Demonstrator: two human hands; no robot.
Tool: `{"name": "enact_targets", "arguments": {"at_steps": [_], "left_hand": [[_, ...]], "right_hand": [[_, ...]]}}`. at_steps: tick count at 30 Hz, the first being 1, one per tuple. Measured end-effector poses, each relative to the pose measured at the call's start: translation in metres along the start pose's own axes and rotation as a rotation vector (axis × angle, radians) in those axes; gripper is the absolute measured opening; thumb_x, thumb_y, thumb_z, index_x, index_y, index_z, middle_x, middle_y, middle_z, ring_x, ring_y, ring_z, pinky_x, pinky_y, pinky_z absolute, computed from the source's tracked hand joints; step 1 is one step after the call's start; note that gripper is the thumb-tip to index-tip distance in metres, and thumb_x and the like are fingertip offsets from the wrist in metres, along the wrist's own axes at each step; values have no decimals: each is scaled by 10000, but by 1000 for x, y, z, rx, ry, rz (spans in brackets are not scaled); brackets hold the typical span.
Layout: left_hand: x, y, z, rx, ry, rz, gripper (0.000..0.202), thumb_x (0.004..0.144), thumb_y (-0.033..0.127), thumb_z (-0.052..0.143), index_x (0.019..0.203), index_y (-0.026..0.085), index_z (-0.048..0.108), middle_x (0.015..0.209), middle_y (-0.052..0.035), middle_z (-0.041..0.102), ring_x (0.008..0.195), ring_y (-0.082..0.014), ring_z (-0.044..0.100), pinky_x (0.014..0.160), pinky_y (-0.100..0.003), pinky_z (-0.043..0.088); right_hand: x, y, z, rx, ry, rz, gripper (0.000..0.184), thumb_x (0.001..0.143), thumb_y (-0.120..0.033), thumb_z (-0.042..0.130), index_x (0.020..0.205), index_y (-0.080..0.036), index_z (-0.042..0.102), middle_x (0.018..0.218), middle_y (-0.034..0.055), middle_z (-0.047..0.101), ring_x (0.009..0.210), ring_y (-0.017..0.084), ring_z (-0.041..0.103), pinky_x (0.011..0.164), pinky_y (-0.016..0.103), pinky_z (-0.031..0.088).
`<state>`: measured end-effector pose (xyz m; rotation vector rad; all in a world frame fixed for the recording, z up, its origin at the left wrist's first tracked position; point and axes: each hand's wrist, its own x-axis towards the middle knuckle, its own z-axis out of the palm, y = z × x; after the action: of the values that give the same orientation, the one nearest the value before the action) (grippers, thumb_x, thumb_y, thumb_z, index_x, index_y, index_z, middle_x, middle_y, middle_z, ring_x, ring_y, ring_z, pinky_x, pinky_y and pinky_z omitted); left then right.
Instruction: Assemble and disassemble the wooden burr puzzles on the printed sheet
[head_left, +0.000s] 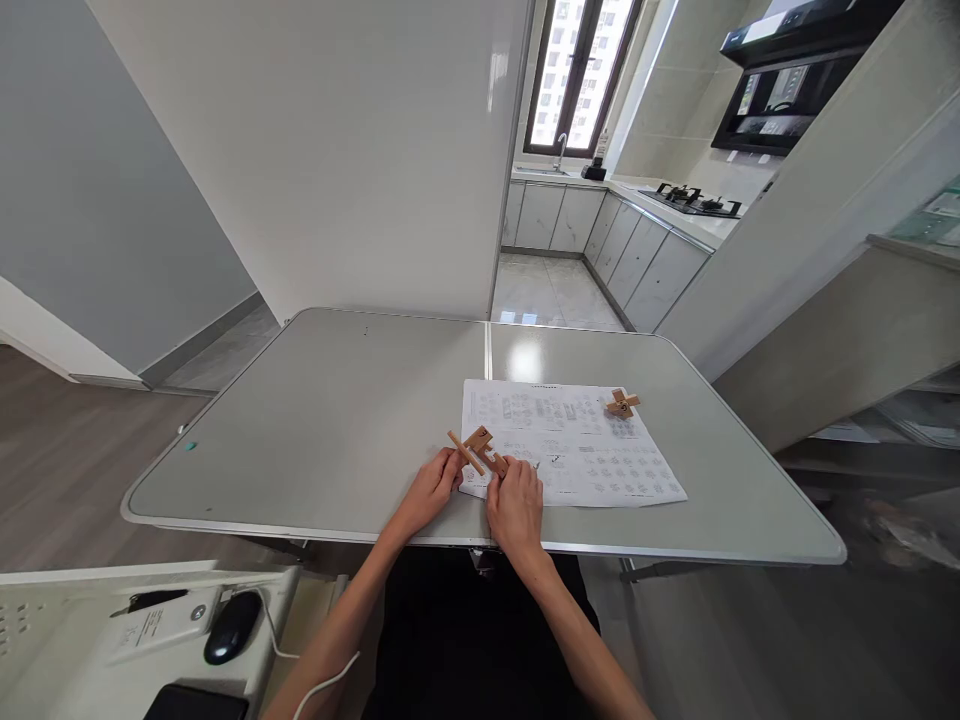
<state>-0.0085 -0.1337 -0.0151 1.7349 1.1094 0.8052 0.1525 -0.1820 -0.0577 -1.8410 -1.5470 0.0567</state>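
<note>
My left hand (436,482) is closed on flat wooden puzzle pieces (466,453), a thin strip crossing a wider one that bears a dark mark. In my right hand (517,498), closed fingers grip a notched wooden puzzle piece (492,461). The two hands are close together near the table's front edge, and the pieces meet or overlap between them; I cannot tell whether they interlock. Under and beside my right hand lies a printed instruction sheet (600,465) with rows of small diagrams. An assembled wooden puzzle (622,404) of crossed pieces rests at the sheet's far right corner.
The grey folding table (337,400) has a seam down its middle. A small green object (190,445) lies near its left edge. At lower left, a white cart (90,620) holds a black mouse (233,628), a white box and a cable. Beyond the table is a kitchen.
</note>
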Motion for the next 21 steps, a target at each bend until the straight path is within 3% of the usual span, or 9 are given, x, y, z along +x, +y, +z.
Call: {"name": "enact_targets", "arguments": {"at_steps": [6, 12, 17, 21], "left_hand": [[-1, 3, -1, -24, 27, 19, 384, 1070, 504, 325, 850, 225, 471, 707, 21, 517, 668, -170, 494, 696, -316, 406], [1, 1, 0, -95, 77, -21, 386, 1044, 560, 345, 897, 229, 478, 715, 19, 479, 665, -177, 469, 654, -313, 386], [1, -1, 1, -208, 67, -37, 401, 1025, 595, 374, 887, 228, 459, 713, 27, 491, 628, -154, 431, 612, -296, 365], [0, 2, 0, -258, 74, -63, 416, 1014, 619, 385, 880, 230, 448, 697, 38, 486, 606, -144, 423, 601, -293, 363]], "right_hand": [[8, 6, -6, 182, -24, 71, 288, 1086, -376, 368, 948, -217, 564, 900, 102, 670, 834, 287, 606, 766, 394, 430], [9, 9, -18, 563, -11, 235, 334, 1058, -512, 427, 942, -233, 571, 842, 35, 642, 773, 228, 581, 704, 324, 428], [7, 8, -27, 733, 7, 313, 409, 1045, -560, 431, 843, -229, 560, 765, 7, 586, 739, 196, 548, 695, 299, 431], [7, 7, -30, 834, 9, 341, 407, 1018, -574, 488, 908, -205, 617, 792, 17, 600, 761, 193, 572, 730, 306, 467]]}}
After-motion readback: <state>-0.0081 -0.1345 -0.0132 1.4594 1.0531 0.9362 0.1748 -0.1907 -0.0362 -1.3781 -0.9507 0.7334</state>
